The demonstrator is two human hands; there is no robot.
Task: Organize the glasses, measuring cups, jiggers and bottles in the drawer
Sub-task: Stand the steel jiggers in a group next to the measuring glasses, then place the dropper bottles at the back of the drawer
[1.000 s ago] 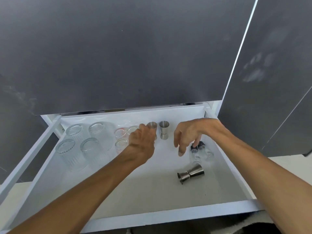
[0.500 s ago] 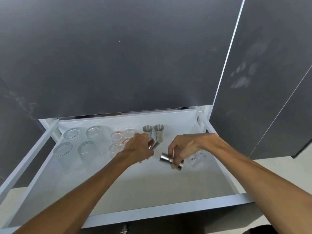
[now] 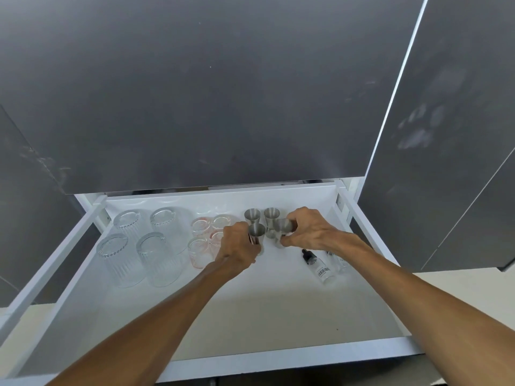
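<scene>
Right, head view only, so one pass: drawer (image 3: 278, 366) open w/ four ribbed glasses (image 3: 145, 246) upside down at far left, pinkish measuring cups (image 3: 207, 235) clustered next to them, two jiggers (image 3: 262, 215) upright at the back. Our left hand (image 3: 239, 245) has fingers curled around a third jiggers piece (image 3: 256, 232), upright, just in front of the back pair. Our right hand (image 3: 309, 231) pinches a fourth jigger (image 3: 282, 228), tilted, beside it. Two small bottles (image 3: 320, 264) lie on their sides to the right, partly under our right forearm. We judge this the jigger step, nearly done: next we need both set upright, squared w/ the back pair, then fingers off & bottles stood up.
</scene>
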